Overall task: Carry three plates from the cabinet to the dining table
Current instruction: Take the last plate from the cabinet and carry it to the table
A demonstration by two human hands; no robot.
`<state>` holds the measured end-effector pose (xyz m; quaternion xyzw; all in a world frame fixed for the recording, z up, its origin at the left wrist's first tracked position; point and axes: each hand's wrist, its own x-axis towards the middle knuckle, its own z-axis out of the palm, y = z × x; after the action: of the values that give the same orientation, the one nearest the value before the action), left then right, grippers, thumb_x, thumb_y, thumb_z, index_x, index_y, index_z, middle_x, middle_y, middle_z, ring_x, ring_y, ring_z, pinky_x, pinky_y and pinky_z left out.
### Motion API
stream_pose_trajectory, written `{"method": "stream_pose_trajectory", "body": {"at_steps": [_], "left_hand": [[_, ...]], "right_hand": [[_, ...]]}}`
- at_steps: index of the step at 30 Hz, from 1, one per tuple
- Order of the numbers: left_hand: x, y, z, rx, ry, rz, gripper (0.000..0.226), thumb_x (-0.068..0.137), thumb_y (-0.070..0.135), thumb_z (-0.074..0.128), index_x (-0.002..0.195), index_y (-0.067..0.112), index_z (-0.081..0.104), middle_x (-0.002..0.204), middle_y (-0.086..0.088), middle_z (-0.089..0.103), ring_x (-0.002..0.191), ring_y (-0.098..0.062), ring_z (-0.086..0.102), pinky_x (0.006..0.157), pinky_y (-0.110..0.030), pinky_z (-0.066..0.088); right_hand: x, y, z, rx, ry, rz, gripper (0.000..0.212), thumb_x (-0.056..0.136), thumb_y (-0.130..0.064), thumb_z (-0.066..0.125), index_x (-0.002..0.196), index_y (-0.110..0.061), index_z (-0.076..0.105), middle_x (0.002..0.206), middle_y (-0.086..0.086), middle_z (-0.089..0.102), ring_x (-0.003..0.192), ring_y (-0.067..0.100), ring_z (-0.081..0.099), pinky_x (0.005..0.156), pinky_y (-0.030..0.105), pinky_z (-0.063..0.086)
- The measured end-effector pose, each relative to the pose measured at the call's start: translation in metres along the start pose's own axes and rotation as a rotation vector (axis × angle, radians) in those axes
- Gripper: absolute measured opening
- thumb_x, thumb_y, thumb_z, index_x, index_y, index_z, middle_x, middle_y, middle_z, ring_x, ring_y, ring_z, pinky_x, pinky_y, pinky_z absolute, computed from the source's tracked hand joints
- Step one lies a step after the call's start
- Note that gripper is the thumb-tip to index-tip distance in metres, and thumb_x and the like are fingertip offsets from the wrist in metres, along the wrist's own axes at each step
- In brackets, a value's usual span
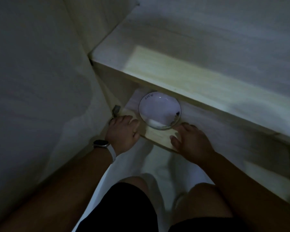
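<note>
Wristwatch (100,144), white strap; black shorts (124,206); pale floor (159,164).

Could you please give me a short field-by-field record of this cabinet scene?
plate: white, thin dark rim, on the lower shelf, partly under the upper shelf
left hand: open, at the shelf front, left of the plate
right hand: open, fingertips by the plate's near right rim; contact unclear
wristwatch: on the left wrist
plates lifted: none yet

Arms outstretched, left hand (122,131) and right hand (189,141) loosely spread
</note>
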<state>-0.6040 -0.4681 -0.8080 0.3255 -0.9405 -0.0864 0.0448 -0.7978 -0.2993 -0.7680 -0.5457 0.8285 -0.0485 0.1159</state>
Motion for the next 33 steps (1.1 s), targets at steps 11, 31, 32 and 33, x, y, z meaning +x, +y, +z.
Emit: {"method": "stream_pose_trajectory", "body": {"at_steps": [11,31,32,33], "left_hand": [[0.063,-0.003,0.059,-0.863,-0.171,-0.436,0.005,0.091,0.026,0.058,0.096,0.024,0.060,0.095,0.004,0.061,0.095,-0.014,0.055,0.082,-0.021,0.037],[0.118,-0.010,0.098,-1.211,-0.149,-0.632,0.021,0.093,0.008,0.048,0.096,0.024,0.062,0.106,-0.012,0.067,0.091,-0.033,0.067,0.071,-0.052,0.060],[0.115,-0.008,0.098,-1.212,-0.136,-0.630,0.020,0.092,0.008,0.049,0.097,0.023,0.062,0.105,-0.011,0.067,0.092,-0.032,0.066,0.070,-0.052,0.060],[0.111,-0.006,0.099,-1.219,-0.124,-0.631,0.020,0.091,0.008,0.049,0.096,0.023,0.062,0.102,-0.009,0.067,0.092,-0.031,0.066,0.070,-0.050,0.060]], "right_hand": [[0.064,0.036,0.049,0.441,-0.118,0.402,0.046,0.095,-0.036,0.057,0.128,-0.006,0.048,0.123,0.017,0.058,0.111,0.035,0.056,0.091,0.039,0.044],[0.128,0.062,0.105,0.873,-0.013,0.555,0.017,0.077,-0.001,0.060,0.084,-0.016,0.064,0.079,0.002,0.065,0.074,0.019,0.062,0.059,0.024,0.043],[0.128,0.063,0.108,0.881,-0.001,0.553,0.022,0.076,-0.003,0.060,0.094,-0.013,0.066,0.087,0.004,0.067,0.080,0.021,0.063,0.064,0.025,0.044],[0.125,0.061,0.107,0.887,0.006,0.555,0.031,0.074,-0.006,0.060,0.105,-0.010,0.065,0.095,0.006,0.067,0.086,0.022,0.063,0.067,0.026,0.045]]}}
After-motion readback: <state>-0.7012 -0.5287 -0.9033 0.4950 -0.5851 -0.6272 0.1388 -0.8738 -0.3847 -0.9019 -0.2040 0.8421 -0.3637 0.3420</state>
